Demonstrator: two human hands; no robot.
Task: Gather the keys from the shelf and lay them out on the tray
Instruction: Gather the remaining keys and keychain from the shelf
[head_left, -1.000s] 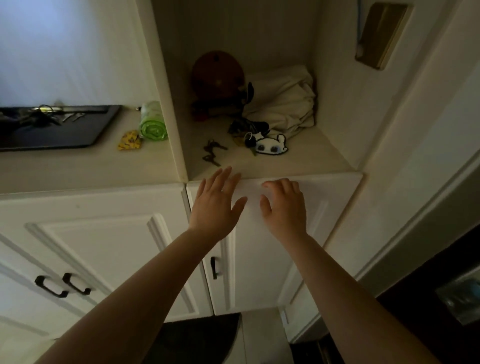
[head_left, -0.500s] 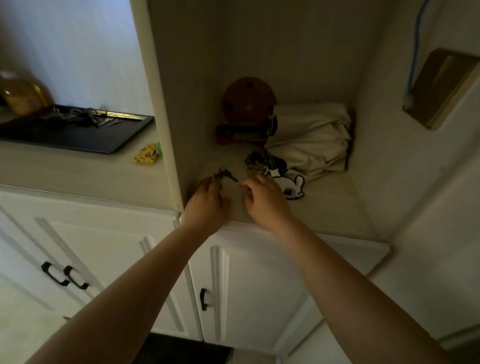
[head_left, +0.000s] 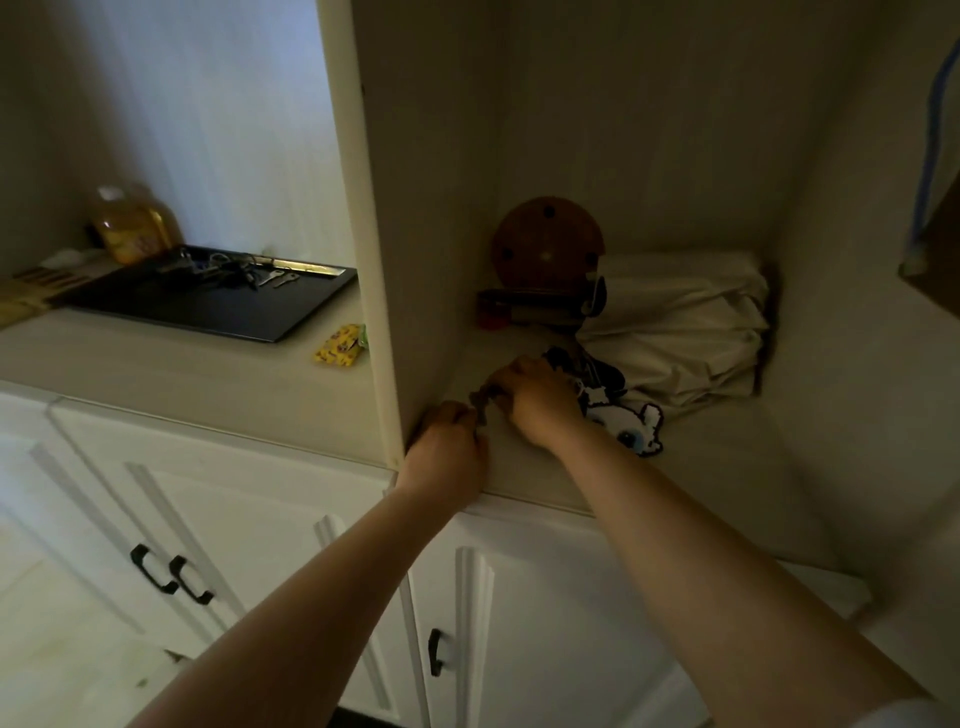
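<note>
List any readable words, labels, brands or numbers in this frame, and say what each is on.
None can be read.
Yellow packet on the counter: printed, but too small and blurred.
Bottle behind the black tray: label too dim to read.
Panda keychain on the shelf: picture only, no lettering visible.

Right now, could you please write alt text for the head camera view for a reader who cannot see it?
Both hands, left hand and right hand, reach into a shelf and pinch a small bunch of keys between them. To the left, a black tray on the counter already holds other keys.
</note>
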